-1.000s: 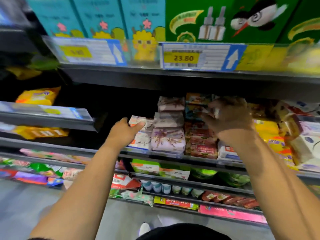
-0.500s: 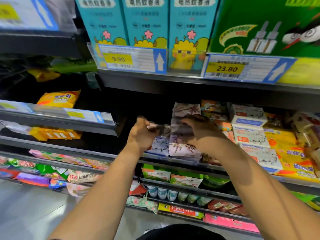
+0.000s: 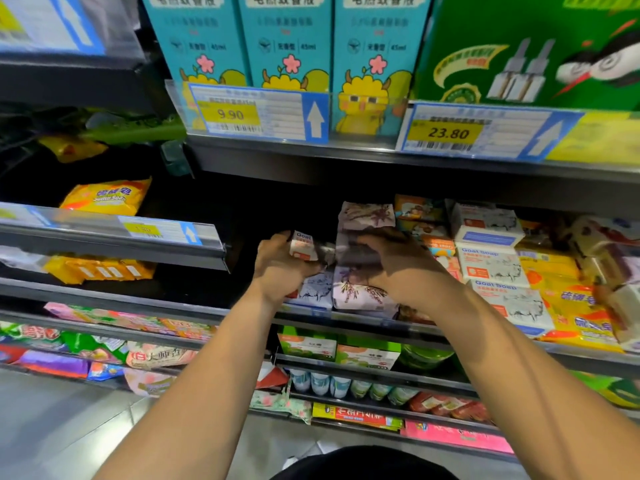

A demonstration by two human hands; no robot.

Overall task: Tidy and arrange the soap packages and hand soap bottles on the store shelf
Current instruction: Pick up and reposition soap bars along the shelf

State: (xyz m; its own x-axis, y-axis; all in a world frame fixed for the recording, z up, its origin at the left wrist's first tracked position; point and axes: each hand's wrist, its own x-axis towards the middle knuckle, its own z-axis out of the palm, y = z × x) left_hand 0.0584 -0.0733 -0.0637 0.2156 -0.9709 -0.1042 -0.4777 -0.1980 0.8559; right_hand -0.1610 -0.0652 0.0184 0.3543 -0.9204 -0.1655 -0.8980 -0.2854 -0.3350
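Observation:
My left hand [image 3: 278, 268] grips a white Goat soap package [image 3: 302, 245] at the left end of the soap row, above another white pack [image 3: 313, 289]. Just to its right stands a stack of lavender-printed soap packages [image 3: 367, 214]. My right hand [image 3: 398, 268] lies over the middle lavender package [image 3: 358, 258], fingers curled round it, hiding most of it. A lower lavender package [image 3: 356, 294] sits at the shelf edge [image 3: 363, 320]. Further right, white Goat Soap boxes [image 3: 491, 265] are stacked three high.
Yellow soap packs [image 3: 571, 306] lie at the far right and on the left bay [image 3: 107, 197]. The shelf above [image 3: 346, 154] carries teal boxes and price tags close over my hands. Lower shelves hold green boxes [image 3: 308, 346] and small bottles [image 3: 318, 382].
My right hand moved left from the orange and white packs onto the lavender stack. My left hand closed round the white Goat soap package. The view shifted left and closer.

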